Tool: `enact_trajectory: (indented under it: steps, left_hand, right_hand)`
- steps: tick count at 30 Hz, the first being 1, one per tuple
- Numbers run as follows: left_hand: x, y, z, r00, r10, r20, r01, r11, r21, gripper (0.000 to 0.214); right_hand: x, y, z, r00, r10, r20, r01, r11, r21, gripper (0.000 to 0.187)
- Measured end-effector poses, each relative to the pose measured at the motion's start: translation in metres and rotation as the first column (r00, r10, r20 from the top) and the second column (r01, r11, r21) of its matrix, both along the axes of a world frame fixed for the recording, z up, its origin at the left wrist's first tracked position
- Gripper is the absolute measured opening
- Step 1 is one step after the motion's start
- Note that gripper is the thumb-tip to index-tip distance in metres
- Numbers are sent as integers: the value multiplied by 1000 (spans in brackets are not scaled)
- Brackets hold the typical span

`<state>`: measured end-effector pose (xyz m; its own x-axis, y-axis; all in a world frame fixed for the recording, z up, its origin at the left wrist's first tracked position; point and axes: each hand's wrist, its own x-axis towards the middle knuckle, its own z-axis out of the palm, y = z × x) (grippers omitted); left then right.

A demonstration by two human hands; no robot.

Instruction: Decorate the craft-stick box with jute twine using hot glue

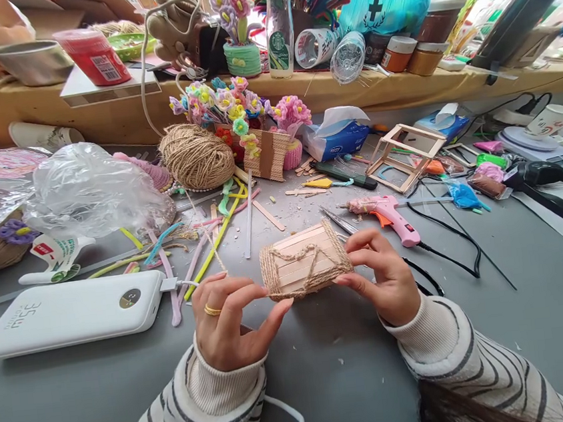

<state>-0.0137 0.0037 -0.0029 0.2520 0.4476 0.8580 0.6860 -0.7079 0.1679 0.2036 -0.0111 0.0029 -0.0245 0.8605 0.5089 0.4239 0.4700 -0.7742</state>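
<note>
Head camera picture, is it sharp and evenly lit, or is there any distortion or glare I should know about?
Head view: soft, even light with faint shadows; the twine-wrapped stick panel, held between left hand and right hand, is sharp; the wooden shelf bows with wide-angle distortion; the clear plastic bag shows glare; the top right corner looks washed out.

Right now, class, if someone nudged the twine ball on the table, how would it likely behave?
The twine ball is rounded, so it would probably roll a little. A loose strand runs off it toward the stick box, so it may unwind or tug. Being wound fibre, it looks light and soft, unlikely to break.
</note>
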Motion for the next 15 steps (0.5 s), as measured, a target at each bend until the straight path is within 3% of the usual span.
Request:
enact_trajectory:
  steps: [4, 9, 15]
  left_hand:
    - [1, 0, 0, 1000, 8, -25, -7, 1000, 22, 22]
    - [1, 4, -3, 1000, 24, -19, -25, 999, -21, 21]
    - [2, 10, 1, 998, 18, 58, -16, 999, -37, 17]
  right_hand:
    - [-2, 1, 1, 998, -34, -45, 33, 999, -20, 12]
    - [-4, 3, -1, 979, -81, -186, 47, 983, -180, 17]
    - [-9, 8, -2, 925, -97, -367, -60, 917, -395, 29]
